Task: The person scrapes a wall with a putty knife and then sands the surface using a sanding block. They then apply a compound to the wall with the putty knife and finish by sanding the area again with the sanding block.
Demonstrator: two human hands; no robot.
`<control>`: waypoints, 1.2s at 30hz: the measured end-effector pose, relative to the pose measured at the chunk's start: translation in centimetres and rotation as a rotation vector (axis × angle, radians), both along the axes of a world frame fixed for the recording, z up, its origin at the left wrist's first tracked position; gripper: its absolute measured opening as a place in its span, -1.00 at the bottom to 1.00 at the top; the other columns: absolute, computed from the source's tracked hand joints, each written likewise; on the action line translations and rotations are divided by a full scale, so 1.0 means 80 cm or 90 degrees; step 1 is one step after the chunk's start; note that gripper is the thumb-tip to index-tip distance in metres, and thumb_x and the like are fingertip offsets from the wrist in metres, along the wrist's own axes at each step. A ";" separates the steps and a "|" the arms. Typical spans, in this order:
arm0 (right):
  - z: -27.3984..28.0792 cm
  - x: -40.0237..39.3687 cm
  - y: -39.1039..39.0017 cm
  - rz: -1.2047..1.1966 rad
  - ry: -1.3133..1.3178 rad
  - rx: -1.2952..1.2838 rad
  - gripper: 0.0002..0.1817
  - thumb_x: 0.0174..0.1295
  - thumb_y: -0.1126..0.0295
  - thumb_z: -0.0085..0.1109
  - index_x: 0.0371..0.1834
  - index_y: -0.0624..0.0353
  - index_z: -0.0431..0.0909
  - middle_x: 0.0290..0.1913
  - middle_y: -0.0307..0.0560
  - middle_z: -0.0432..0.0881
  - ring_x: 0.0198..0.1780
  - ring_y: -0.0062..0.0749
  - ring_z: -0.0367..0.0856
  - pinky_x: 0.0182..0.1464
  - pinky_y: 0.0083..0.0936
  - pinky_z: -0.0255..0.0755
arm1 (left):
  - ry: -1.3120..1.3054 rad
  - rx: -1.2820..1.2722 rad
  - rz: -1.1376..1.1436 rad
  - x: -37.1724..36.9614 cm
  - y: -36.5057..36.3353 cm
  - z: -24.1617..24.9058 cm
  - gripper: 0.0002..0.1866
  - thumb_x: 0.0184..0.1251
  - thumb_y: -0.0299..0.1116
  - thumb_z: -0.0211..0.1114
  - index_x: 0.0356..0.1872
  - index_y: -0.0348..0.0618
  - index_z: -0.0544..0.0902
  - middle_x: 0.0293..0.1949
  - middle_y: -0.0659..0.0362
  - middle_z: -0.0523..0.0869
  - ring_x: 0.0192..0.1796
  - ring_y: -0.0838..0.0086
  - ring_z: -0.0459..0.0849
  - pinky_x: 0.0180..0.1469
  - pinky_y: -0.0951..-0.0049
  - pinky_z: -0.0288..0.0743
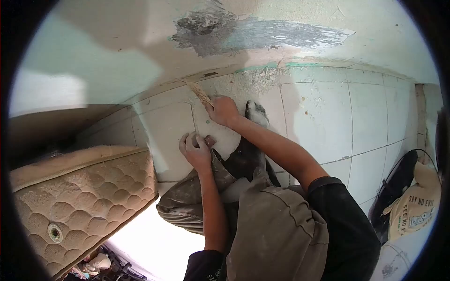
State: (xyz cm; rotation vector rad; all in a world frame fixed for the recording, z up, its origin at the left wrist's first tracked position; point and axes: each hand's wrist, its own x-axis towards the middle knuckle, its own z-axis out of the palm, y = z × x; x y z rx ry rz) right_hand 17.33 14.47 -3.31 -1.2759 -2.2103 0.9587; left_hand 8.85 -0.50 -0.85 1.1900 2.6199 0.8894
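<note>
My right hand (223, 111) is closed round a tan, fibrous whisk brush (199, 92). Its far end touches the floor tiles close to the foot of the wall. My left hand (195, 151) is lower and to the left, beside my bent knee, its fingers curved and apart over the tiles. A small reddish-brown shape (209, 140) shows at its thumb side, and I cannot make out what it is. Crumbs of pale debris (262, 77) lie along the wall's base, right of the brush. A dusty dark shoe (256, 112) is just beyond my right wrist.
The wall (108, 56) bears a rough grey scraped patch (262, 35). White floor tiles (323, 117) stretch to the right. A quilted mattress (89, 201) stands at the left. A printed beige cloth or bag (419, 206) and a white bucket-like container (393, 262) are at the right edge.
</note>
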 end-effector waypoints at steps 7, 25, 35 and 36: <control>0.003 0.001 0.000 0.012 -0.037 -0.015 -0.55 0.32 0.08 -0.02 -0.42 0.31 0.57 -0.48 0.25 0.61 -0.39 0.17 0.61 -0.26 -0.03 0.48 | -0.015 -0.003 0.006 0.000 -0.001 0.000 -0.77 0.23 -0.40 0.25 -0.13 -0.25 0.67 0.06 -0.06 0.53 0.17 0.07 0.44 0.26 0.14 0.30; -0.001 -0.001 -0.001 0.006 -0.012 0.010 -0.59 0.30 0.11 0.01 -0.34 0.31 0.58 -0.44 0.22 0.62 -0.36 0.16 0.61 -0.25 -0.06 0.48 | -0.010 0.003 -0.004 -0.002 -0.001 0.001 -0.78 0.19 -0.42 0.27 -0.16 -0.27 0.67 0.05 -0.07 0.53 0.17 0.04 0.43 0.25 0.12 0.31; 0.010 -0.001 0.000 0.007 -0.043 0.002 -0.56 0.33 0.07 -0.08 -0.29 0.27 0.58 -0.38 0.19 0.64 -0.29 0.08 0.64 -0.18 -0.10 0.50 | 0.000 0.007 -0.004 -0.002 0.001 0.001 -0.76 0.17 -0.40 0.29 -0.15 -0.26 0.67 0.05 -0.07 0.53 0.16 0.04 0.44 0.25 0.12 0.30; 0.011 0.000 -0.001 0.005 -0.054 0.000 -0.57 0.32 0.08 -0.08 -0.28 0.27 0.58 -0.38 0.19 0.64 -0.29 0.07 0.64 -0.18 -0.10 0.50 | -0.008 0.003 -0.001 -0.001 0.000 0.001 -0.76 0.17 -0.40 0.29 -0.15 -0.26 0.67 0.05 -0.07 0.53 0.16 0.05 0.44 0.26 0.12 0.30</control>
